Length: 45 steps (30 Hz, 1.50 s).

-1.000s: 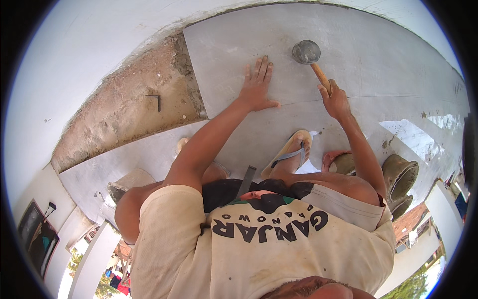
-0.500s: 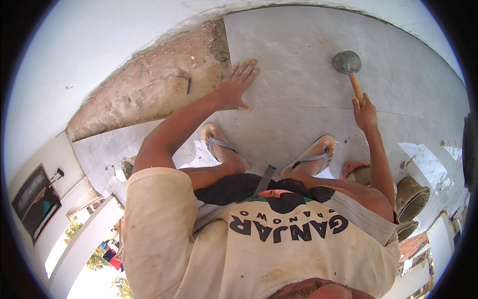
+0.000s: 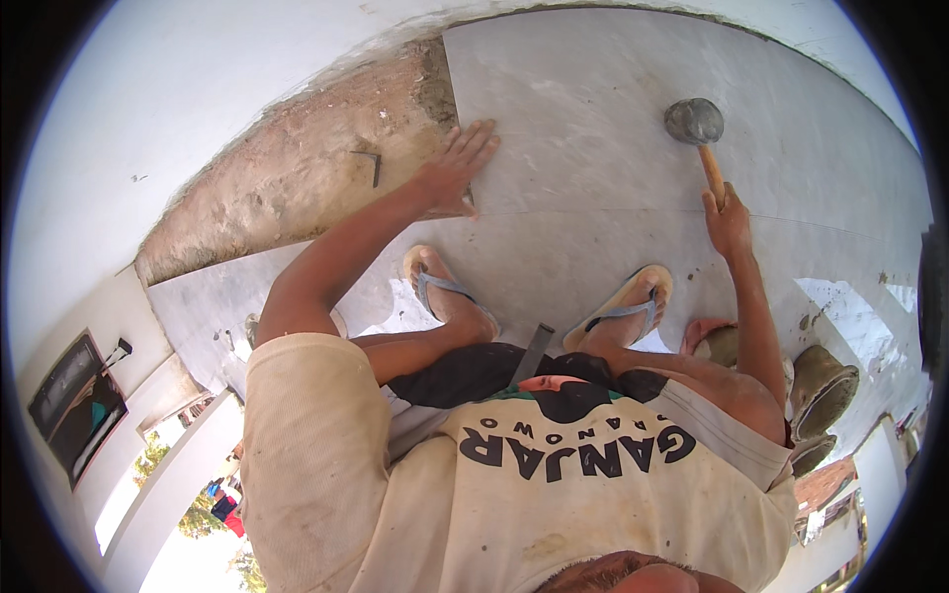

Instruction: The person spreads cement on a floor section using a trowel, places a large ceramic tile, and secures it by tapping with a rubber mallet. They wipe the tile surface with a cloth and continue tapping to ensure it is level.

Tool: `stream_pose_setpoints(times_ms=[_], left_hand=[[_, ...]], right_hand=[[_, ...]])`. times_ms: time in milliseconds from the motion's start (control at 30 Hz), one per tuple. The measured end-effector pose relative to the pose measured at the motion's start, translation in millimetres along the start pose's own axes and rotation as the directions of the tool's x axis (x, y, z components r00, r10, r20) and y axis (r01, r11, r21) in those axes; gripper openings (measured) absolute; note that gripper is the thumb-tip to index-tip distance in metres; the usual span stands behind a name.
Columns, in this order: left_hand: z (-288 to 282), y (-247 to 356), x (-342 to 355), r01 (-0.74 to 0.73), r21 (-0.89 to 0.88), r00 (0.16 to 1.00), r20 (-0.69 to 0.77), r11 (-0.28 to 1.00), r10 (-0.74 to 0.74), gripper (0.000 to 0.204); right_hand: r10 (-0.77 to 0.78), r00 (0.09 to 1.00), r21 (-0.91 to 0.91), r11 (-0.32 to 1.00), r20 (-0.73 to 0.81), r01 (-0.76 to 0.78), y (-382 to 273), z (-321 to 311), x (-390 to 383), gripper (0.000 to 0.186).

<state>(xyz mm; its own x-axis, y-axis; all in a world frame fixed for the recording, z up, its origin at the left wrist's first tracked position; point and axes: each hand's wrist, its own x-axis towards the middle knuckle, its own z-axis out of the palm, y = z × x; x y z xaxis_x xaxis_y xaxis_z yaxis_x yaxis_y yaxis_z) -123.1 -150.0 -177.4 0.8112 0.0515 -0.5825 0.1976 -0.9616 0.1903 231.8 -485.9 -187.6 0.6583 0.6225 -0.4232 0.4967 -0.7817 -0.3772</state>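
Observation:
My right hand (image 3: 729, 222) grips the wooden handle of a rubber mallet (image 3: 694, 122), whose dark round head is over the right part of a large grey floor tile (image 3: 583, 109). Whether the head touches the tile, I cannot tell. At the tile's left edge, my left hand (image 3: 458, 168) lies with its fingers spread, fingertips on the grey surface and palm beside the bare bed. To the left of that hand a small dark L-shaped piece (image 3: 375, 166) rests on the rough brown bed (image 3: 297, 158).
My sandalled feet (image 3: 633, 306) stand on grey tiles (image 3: 524, 252) nearer to me, past a thin joint line. A white wall (image 3: 198, 79) curves along the far side. Dirty buckets (image 3: 822, 392) stand by my right knee. A window-like opening (image 3: 77, 405) shows at far left.
My left hand has slid slightly left toward the tile's edge. The mallet has shifted a little to the right, still in my right hand.

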Motion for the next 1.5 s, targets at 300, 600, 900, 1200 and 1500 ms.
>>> stream_pose_setpoints(times_ms=[300, 600, 900, 1200, 1500], left_hand=[[-19, 40, 42, -0.027, -0.030, 0.996, -0.082, 0.999, 0.024, 0.128], [-18, 86, 72, -0.018, -0.073, 0.993, -0.119, 0.997, 0.010, 0.126], [-5, 89, 84, 0.019, -0.110, 0.988, -0.153, 0.994, -0.036, 0.132], [-19, 119, 112, 0.078, -0.171, 0.982, -0.159, 0.982, -0.106, 0.139], [-24, 133, 128, 0.119, -0.260, 0.967, -0.190, 0.958, -0.172, 0.143]], right_hand=[[0.132, 0.986, 0.016, 0.991, 0.102, -0.134, -9, -11, -7, 0.051], [0.173, 0.972, 0.014, 0.984, 0.162, -0.177, -14, -10, -22, 0.051], [0.143, 0.979, 0.072, 0.985, 0.145, -0.155, -12, -5, -21, 0.050], [0.113, 0.986, 0.189, 0.973, 0.123, -0.135, -14, -16, -24, 0.045], [-0.032, 0.998, 0.291, 0.956, -0.048, 0.044, -50, -48, -2, 0.054]])
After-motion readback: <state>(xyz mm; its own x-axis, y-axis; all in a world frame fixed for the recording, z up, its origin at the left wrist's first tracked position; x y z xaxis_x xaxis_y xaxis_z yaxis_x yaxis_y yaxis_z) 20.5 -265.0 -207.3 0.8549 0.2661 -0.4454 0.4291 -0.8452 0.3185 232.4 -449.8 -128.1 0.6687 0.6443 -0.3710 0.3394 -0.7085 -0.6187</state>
